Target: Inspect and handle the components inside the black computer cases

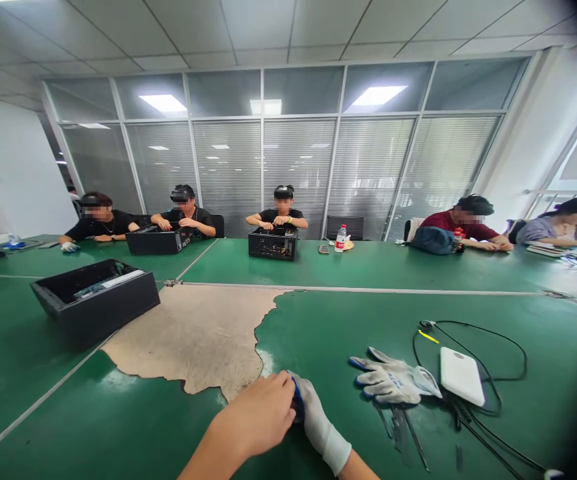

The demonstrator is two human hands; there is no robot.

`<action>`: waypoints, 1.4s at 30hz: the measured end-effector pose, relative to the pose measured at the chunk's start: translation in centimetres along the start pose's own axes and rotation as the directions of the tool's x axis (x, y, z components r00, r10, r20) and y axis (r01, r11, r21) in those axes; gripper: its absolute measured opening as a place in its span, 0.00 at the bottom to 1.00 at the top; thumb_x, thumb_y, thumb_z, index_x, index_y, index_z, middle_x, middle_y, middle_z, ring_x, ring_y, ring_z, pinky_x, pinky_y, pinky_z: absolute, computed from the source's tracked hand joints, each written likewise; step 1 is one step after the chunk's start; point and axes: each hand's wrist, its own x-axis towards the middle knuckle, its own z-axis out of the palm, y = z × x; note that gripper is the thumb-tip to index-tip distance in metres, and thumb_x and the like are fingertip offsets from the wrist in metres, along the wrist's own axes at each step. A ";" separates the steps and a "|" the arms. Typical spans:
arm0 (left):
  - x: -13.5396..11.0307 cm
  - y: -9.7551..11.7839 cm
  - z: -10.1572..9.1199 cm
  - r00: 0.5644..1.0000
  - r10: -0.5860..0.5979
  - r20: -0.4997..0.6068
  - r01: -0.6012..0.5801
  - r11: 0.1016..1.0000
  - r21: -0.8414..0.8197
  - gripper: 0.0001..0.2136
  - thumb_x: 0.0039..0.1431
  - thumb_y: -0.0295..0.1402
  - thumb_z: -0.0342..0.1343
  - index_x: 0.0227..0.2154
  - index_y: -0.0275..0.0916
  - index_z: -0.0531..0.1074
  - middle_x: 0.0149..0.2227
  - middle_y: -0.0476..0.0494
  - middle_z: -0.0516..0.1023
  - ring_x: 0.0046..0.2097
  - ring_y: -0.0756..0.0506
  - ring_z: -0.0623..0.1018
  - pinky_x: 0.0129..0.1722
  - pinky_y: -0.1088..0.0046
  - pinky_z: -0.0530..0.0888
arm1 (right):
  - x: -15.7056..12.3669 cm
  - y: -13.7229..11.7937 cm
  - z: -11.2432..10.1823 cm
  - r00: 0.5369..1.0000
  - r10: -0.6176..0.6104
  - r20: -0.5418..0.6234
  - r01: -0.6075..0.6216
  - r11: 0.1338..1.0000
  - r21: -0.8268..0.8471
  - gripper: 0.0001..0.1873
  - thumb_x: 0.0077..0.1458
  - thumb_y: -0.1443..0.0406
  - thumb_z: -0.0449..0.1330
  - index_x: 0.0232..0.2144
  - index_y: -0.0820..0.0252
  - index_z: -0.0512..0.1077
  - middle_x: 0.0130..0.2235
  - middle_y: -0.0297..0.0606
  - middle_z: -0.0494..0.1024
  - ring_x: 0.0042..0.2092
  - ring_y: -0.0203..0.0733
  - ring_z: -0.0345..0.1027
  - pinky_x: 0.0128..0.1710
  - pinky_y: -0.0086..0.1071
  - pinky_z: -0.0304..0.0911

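My left hand (258,413) is bare, its fingers curled in against the blue-coated palm side of a white work glove (337,451). That glove is on my right hand (313,413), which is held upright close to the left one at the table's near edge. The right fingers are mostly hidden where the two hands meet. A second white and blue work glove (393,379) lies flat to the right of my hands. Beneath it, thin metal tools (415,440) with dark shafts stick out, partly covered.
Torn tan surface (193,333) shows in the green tabletop (318,333). A black open computer case (103,300) stands at left. On the right are a white flat device (461,375) and black cables (498,443). Several people sit opposite, two with cases; a bottle (340,239) stands there.
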 end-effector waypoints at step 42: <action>0.9 -4.2 -0.1 0.998 -0.051 0.047 0.061 0.969 -0.238 0.13 0.71 0.39 0.47 0.50 0.44 0.74 0.51 0.41 0.78 0.50 0.36 0.79 0.46 0.62 0.73 | -0.4 -3.4 1.3 0.978 0.198 0.061 -0.206 0.959 0.192 0.21 0.57 0.45 0.61 0.33 0.56 0.69 0.27 0.26 0.65 0.26 0.33 0.54 0.25 0.28 0.55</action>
